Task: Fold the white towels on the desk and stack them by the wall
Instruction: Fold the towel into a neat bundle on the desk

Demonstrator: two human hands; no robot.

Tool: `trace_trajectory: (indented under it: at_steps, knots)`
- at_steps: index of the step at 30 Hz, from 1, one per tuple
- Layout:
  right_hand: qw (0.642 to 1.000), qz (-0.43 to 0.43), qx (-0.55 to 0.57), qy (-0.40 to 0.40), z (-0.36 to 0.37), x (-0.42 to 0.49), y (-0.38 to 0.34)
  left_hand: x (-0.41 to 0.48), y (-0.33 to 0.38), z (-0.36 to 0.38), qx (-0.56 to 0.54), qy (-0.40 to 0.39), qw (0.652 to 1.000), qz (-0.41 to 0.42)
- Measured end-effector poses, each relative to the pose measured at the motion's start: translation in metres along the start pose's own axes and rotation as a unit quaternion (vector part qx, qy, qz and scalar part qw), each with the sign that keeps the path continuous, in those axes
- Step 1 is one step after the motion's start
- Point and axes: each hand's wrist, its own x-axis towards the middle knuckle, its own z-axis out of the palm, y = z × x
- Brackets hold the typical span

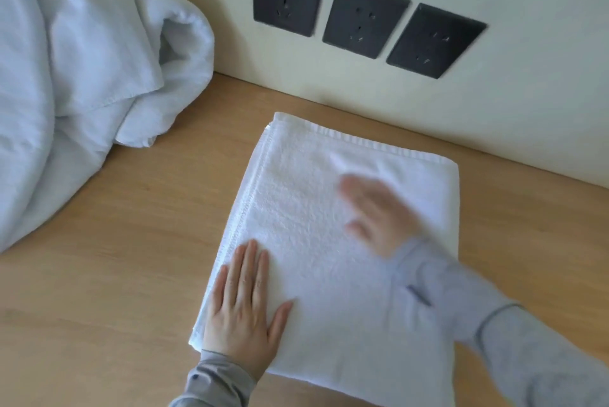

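A folded white towel [306, 209] lies flat on the wooden desk [115, 275], its far edge close to the wall. My left hand [244, 304] rests palm down on the towel's near left corner, fingers spread. My right hand [379, 212] is flat over the towel's right half, fingers apart and blurred by motion. Neither hand grips anything. A heap of unfolded white towels [75, 77] is piled at the left of the desk, reaching back to the wall.
Three dark wall sockets [362, 16] sit in a row on the cream wall just behind the towel. Bare desk surface shows left of the folded towel and to its right.
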Motion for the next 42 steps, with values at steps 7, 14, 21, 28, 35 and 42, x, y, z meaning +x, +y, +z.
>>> trace_trajectory:
  at_steps: [7,14,21,28,35,42]
  knots:
    - [0.955,0.258,-0.130,-0.066,-0.015,0.011,0.075,0.003,-0.002,-0.001,-0.005,-0.006,1.000,0.003]
    - [0.993,0.085,-0.077,-0.013,-0.008,-0.056,-0.044,0.004,0.013,-0.014,-0.045,0.005,0.999,-0.010]
    - [0.986,-0.084,-0.114,-0.088,0.003,-0.119,-0.055,-0.014,0.110,-0.003,-0.054,-0.044,0.998,0.002]
    - [0.982,-0.072,-0.148,-0.094,-0.030,-0.069,0.074,-0.027,0.131,0.028,0.003,-0.020,0.999,-0.042]
    - [0.984,0.170,0.045,-0.037,-0.050,-0.022,0.144,-0.025,0.139,0.021,0.002,0.039,0.998,-0.050]
    - [0.969,0.144,0.171,-0.104,-0.055,0.061,0.105,-0.029,0.159,-0.006,-0.362,0.274,0.643,-0.617]
